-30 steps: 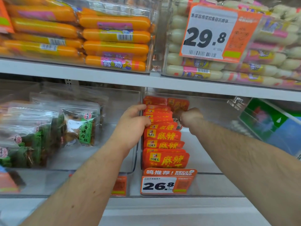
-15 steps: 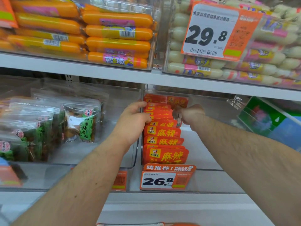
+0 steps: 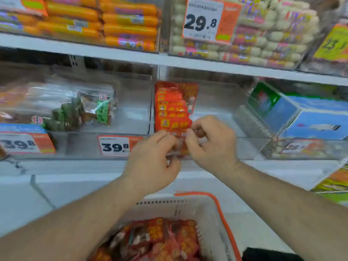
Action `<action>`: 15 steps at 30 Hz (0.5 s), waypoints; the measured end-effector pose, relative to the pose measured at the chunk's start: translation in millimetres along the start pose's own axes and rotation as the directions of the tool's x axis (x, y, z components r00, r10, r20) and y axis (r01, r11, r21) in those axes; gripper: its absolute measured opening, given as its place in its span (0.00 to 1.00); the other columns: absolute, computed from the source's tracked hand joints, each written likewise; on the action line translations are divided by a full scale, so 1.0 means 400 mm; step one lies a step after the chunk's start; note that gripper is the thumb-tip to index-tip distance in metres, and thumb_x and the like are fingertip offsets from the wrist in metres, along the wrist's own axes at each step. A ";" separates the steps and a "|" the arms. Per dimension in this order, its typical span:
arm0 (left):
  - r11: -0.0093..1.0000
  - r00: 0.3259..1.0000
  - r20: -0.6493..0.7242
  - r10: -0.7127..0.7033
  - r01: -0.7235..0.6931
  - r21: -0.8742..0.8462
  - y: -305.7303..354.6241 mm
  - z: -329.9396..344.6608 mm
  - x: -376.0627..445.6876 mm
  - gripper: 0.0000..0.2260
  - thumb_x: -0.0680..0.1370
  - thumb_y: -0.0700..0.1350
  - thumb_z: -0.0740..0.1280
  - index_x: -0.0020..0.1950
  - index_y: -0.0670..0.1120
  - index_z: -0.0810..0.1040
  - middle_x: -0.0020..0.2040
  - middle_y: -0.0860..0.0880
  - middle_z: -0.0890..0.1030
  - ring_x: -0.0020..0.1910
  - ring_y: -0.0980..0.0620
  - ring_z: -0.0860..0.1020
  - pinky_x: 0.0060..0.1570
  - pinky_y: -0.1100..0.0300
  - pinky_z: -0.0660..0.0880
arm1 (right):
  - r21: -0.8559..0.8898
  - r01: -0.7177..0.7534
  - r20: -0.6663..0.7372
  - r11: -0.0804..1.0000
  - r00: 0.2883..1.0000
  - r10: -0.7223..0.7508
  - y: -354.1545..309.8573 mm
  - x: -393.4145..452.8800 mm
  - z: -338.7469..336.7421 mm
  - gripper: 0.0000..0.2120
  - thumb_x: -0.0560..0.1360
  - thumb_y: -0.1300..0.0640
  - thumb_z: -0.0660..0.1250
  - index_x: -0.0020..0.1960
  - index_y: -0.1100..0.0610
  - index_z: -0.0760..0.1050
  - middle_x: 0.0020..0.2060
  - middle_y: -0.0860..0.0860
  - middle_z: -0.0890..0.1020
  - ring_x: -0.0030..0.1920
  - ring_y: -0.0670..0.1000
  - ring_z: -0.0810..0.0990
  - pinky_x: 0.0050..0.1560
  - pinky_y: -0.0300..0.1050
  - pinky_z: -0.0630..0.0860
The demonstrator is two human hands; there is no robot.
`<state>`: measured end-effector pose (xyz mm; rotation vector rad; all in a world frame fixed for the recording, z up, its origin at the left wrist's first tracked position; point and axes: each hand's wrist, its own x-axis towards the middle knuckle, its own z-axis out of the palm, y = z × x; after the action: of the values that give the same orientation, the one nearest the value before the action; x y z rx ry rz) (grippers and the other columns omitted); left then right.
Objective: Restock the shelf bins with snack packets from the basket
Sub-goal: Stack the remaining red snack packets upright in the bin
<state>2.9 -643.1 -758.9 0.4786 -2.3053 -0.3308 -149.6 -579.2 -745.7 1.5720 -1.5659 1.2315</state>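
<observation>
White shop shelf w/ metal upright, orange price tags, bright even light, blurry

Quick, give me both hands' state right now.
Left hand: fingers curled; a hold cannot be told, blurred.
Right hand: fingers curled; a hold cannot be told.

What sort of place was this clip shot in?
Most likely a supermarket snack aisle. White shelves carry clear bins of packaged food, printed price tags hang on the bin fronts, and a shopping basket of red packets sits below the hands.
</observation>
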 end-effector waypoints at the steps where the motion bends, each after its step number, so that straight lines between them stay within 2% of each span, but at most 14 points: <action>1: 0.997 0.985 0.157 -0.075 0.070 0.037 -0.001 0.012 -0.030 0.11 0.70 0.50 0.60 0.47 0.48 0.76 0.43 0.52 0.76 0.43 0.47 0.77 0.40 0.54 0.74 | 0.036 -0.049 0.042 0.998 0.998 0.048 -0.006 -0.047 0.009 0.07 0.70 0.55 0.64 0.37 0.58 0.75 0.30 0.51 0.75 0.33 0.52 0.74 0.35 0.45 0.70; 2: 0.987 0.934 0.321 -0.158 0.137 0.085 -0.007 0.024 -0.058 0.10 0.71 0.50 0.60 0.49 0.49 0.76 0.46 0.53 0.76 0.47 0.47 0.77 0.44 0.54 0.74 | 0.062 -0.137 0.094 0.989 0.987 0.131 -0.013 -0.095 0.018 0.07 0.70 0.54 0.63 0.37 0.57 0.75 0.30 0.51 0.76 0.32 0.53 0.75 0.34 0.45 0.70; 4: 0.973 0.814 0.541 -0.214 0.126 0.194 -0.024 0.047 -0.125 0.11 0.73 0.48 0.63 0.55 0.52 0.77 0.52 0.54 0.78 0.53 0.48 0.78 0.52 0.55 0.74 | -0.015 -0.279 0.319 0.960 0.909 0.269 -0.010 -0.215 0.044 0.08 0.69 0.52 0.62 0.38 0.55 0.75 0.32 0.50 0.77 0.34 0.54 0.77 0.35 0.46 0.71; 5: 0.970 0.766 0.607 -0.212 0.089 0.227 -0.031 0.057 -0.159 0.12 0.74 0.47 0.64 0.57 0.54 0.77 0.54 0.54 0.78 0.55 0.49 0.78 0.54 0.55 0.73 | -0.097 -0.295 0.502 0.950 0.810 0.303 -0.001 -0.274 0.059 0.07 0.70 0.52 0.62 0.39 0.54 0.76 0.34 0.51 0.79 0.37 0.56 0.79 0.36 0.47 0.72; 7: 0.963 0.696 0.686 -0.213 0.031 0.268 -0.032 0.071 -0.207 0.14 0.76 0.47 0.63 0.61 0.56 0.76 0.60 0.54 0.78 0.58 0.49 0.77 0.55 0.56 0.70 | -0.257 -0.262 0.795 0.930 0.490 0.357 0.011 -0.382 0.081 0.07 0.73 0.53 0.63 0.45 0.56 0.78 0.42 0.54 0.82 0.45 0.58 0.81 0.41 0.48 0.74; 8: 0.962 0.666 0.714 -0.215 0.019 0.272 -0.030 0.079 -0.224 0.13 0.77 0.48 0.62 0.61 0.56 0.76 0.61 0.53 0.77 0.59 0.49 0.77 0.54 0.56 0.70 | -0.332 -0.242 0.859 0.912 0.322 0.398 0.012 -0.438 0.089 0.10 0.74 0.53 0.64 0.50 0.57 0.79 0.46 0.55 0.83 0.48 0.58 0.81 0.42 0.48 0.74; 10: 0.963 0.625 0.751 -0.215 0.006 0.271 -0.024 0.095 -0.247 0.12 0.76 0.48 0.62 0.58 0.56 0.77 0.60 0.52 0.78 0.58 0.48 0.77 0.51 0.55 0.69 | -0.456 -0.275 0.870 0.846 0.062 0.489 0.002 -0.545 0.096 0.16 0.74 0.48 0.64 0.59 0.53 0.78 0.51 0.54 0.83 0.51 0.58 0.82 0.46 0.47 0.76; 11: 0.964 0.610 0.762 -0.217 0.010 0.266 -0.022 0.099 -0.255 0.11 0.76 0.47 0.62 0.57 0.55 0.77 0.59 0.52 0.79 0.56 0.48 0.77 0.49 0.55 0.69 | -0.519 -0.308 0.843 0.797 -0.031 0.536 -0.010 -0.592 0.101 0.19 0.73 0.43 0.64 0.58 0.52 0.78 0.50 0.54 0.83 0.51 0.57 0.82 0.47 0.47 0.77; 13: 0.969 0.582 0.782 -0.223 0.046 0.242 -0.026 0.106 -0.270 0.12 0.75 0.47 0.63 0.58 0.55 0.77 0.57 0.51 0.79 0.54 0.48 0.77 0.51 0.55 0.72 | -0.594 -0.381 0.794 0.708 -0.141 0.591 -0.039 -0.678 0.122 0.28 0.65 0.32 0.64 0.51 0.54 0.78 0.46 0.53 0.82 0.49 0.57 0.82 0.45 0.48 0.79; 15: 0.969 0.565 0.791 -0.234 0.069 0.237 -0.035 0.108 -0.284 0.12 0.75 0.48 0.63 0.57 0.55 0.78 0.56 0.51 0.80 0.54 0.47 0.78 0.53 0.52 0.75 | -0.648 -0.469 0.735 0.600 -0.179 0.654 -0.077 -0.736 0.143 0.38 0.55 0.27 0.63 0.53 0.54 0.76 0.48 0.53 0.81 0.51 0.56 0.82 0.46 0.48 0.79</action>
<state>49.4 -602.6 -864.7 0.7329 -3.2464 -0.5096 -71.9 -502.7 -1026.8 1.5757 -3.5010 0.0450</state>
